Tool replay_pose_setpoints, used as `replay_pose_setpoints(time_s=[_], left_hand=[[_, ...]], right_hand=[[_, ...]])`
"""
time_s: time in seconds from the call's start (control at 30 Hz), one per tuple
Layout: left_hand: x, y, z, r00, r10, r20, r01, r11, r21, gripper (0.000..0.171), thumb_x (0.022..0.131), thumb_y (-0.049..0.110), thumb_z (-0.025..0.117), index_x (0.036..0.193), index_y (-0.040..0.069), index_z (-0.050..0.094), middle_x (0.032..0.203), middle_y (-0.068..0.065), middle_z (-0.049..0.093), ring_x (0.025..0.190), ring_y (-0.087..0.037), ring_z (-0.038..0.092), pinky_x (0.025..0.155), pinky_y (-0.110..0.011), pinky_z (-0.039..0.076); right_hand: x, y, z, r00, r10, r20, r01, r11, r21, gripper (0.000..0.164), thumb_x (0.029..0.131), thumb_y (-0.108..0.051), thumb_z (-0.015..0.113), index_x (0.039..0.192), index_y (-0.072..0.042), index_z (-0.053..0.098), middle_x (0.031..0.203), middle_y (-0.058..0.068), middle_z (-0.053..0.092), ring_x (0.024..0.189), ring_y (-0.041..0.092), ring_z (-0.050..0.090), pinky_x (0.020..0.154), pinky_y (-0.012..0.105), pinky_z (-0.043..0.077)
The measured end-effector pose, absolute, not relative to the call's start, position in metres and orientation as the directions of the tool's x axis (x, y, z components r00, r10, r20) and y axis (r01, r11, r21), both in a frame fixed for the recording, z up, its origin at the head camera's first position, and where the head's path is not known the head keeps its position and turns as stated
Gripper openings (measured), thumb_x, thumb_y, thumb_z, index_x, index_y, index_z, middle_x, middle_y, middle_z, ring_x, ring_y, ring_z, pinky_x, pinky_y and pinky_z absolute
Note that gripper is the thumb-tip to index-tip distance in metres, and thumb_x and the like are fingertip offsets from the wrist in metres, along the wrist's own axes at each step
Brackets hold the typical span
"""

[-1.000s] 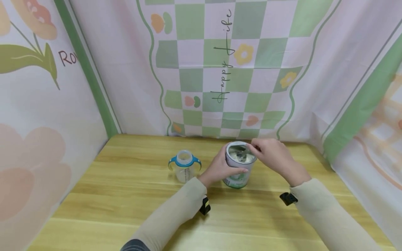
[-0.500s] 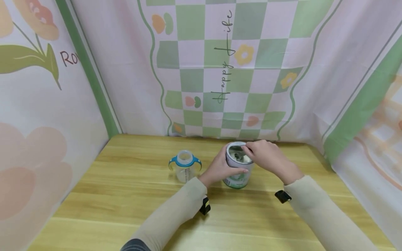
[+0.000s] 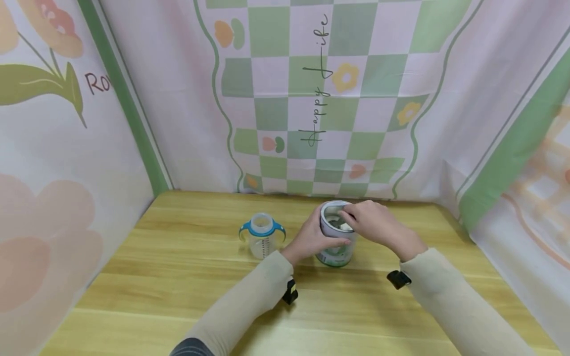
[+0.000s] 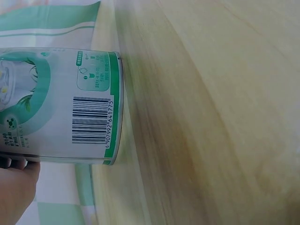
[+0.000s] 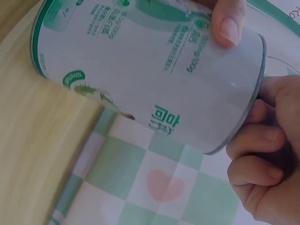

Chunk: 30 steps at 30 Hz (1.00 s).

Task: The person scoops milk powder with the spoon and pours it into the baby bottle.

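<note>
On the worktop (image 3: 178, 282), the bottle (image 3: 261, 244) is left of the can (image 3: 336, 253), a cloth (image 3: 303, 106) behind both. The left hand (image 3: 311, 238) is around the can's left side, beside the bottle; the right hand (image 3: 376, 222) is at the can's mouth, on the right.

White-and-green can (image 4: 56, 103) shows up sideways in the left wrist view, cut off at the left edge. Barcode (image 4: 91, 119) faces the camera, right by the green band (image 4: 115, 84) at the rim. Left hand (image 4: 16, 192) has its fingers against the lower side, pale wood worktop (image 4: 211, 117) on the right, green-and-white cloth (image 4: 51, 192) behind.
</note>
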<state>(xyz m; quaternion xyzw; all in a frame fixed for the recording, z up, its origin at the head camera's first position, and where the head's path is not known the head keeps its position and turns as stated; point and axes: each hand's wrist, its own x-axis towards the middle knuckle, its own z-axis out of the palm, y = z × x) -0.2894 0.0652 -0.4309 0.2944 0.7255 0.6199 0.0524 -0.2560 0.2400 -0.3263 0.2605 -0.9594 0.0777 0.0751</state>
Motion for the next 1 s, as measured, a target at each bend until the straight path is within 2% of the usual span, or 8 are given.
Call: replay_pose_setpoints(time_s=[0.17, 0.37, 0.5, 0.6, 0.77, 1.0], left_hand=[[-0.29, 0.065, -0.431, -0.824, 0.492, 0.282, 0.356, 0.061, 0.932, 0.096, 0.08, 0.031, 0.088, 0.154, 0.03, 0.027, 0.137, 0.012, 0.048, 0.118, -0.007, 0.053, 0.095, -0.031, 0.049], [-0.291, 0.065, -0.432, -0.817, 0.495, 0.296, 0.378, 0.072, 0.923, 0.097, 0.079, 0.033, 0.088, 0.154, 0.028, 0.027, 0.137, 0.012, 0.048, 0.117, -0.007, 0.054, 0.095, -0.03, 0.049], [-0.292, 0.066, -0.433, -0.804, 0.501, 0.32, 0.399, 0.056, 0.915, 0.095, 0.08, 0.031, 0.087, 0.154, 0.027, 0.028, 0.136, 0.011, 0.049, 0.117, -0.008, 0.054, 0.095, -0.031, 0.049], [-0.294, 0.066, -0.435, -0.801, 0.498, 0.333, 0.414, 0.058, 0.908, 0.094, 0.079, 0.031, 0.088, 0.153, 0.026, 0.03, 0.136, 0.01, 0.049, 0.116, -0.008, 0.054, 0.094, -0.031, 0.049], [-0.295, 0.067, -0.435, -0.806, 0.488, 0.337, 0.418, 0.065, 0.906, 0.094, 0.078, 0.032, 0.089, 0.152, 0.028, 0.032, 0.135, 0.011, 0.05, 0.115, -0.008, 0.055, 0.094, -0.032, 0.049], [-0.292, 0.067, -0.435, -0.821, 0.475, 0.317, 0.393, 0.068, 0.917, 0.096, 0.077, 0.033, 0.09, 0.152, 0.032, 0.03, 0.135, 0.012, 0.05, 0.116, -0.007, 0.055, 0.096, -0.033, 0.048]], right_hand=[[-0.257, 0.237, -0.328, -0.853, -0.497, 0.161, -0.519, 0.841, -0.154, 0.034, 0.106, -0.024, 0.053, 0.073, -0.017, 0.055, 0.056, -0.005, 0.039, 0.047, 0.01, 0.037, 0.05, 0.029, 0.036], [-0.259, 0.239, -0.328, -0.873, -0.467, 0.14, -0.487, 0.825, -0.286, 0.043, 0.107, -0.026, 0.049, 0.066, -0.017, 0.049, 0.054, -0.005, 0.037, 0.045, 0.008, 0.031, 0.049, 0.028, 0.034], [-0.26, 0.246, -0.327, -0.886, -0.439, 0.149, -0.461, 0.795, -0.396, 0.043, 0.108, -0.027, 0.048, 0.068, -0.015, 0.058, 0.058, -0.004, 0.048, 0.046, 0.009, 0.033, 0.051, 0.029, 0.038], [-0.261, 0.251, -0.326, -0.899, -0.414, 0.141, -0.431, 0.781, -0.453, 0.042, 0.108, -0.031, 0.047, 0.074, -0.015, 0.065, 0.059, -0.003, 0.05, 0.046, 0.01, 0.034, 0.051, 0.03, 0.039], [-0.261, 0.261, -0.326, -0.92, -0.369, 0.13, -0.381, 0.774, -0.506, 0.046, 0.108, -0.037, 0.046, 0.077, -0.01, 0.066, 0.053, -0.004, 0.038, 0.048, 0.01, 0.03, 0.048, 0.029, 0.034], [-0.26, 0.27, -0.329, -0.938, -0.32, 0.131, -0.338, 0.769, -0.542, 0.05, 0.108, -0.04, 0.046, 0.07, -0.009, 0.056, 0.055, -0.003, 0.036, 0.049, 0.012, 0.03, 0.049, 0.03, 0.034]])
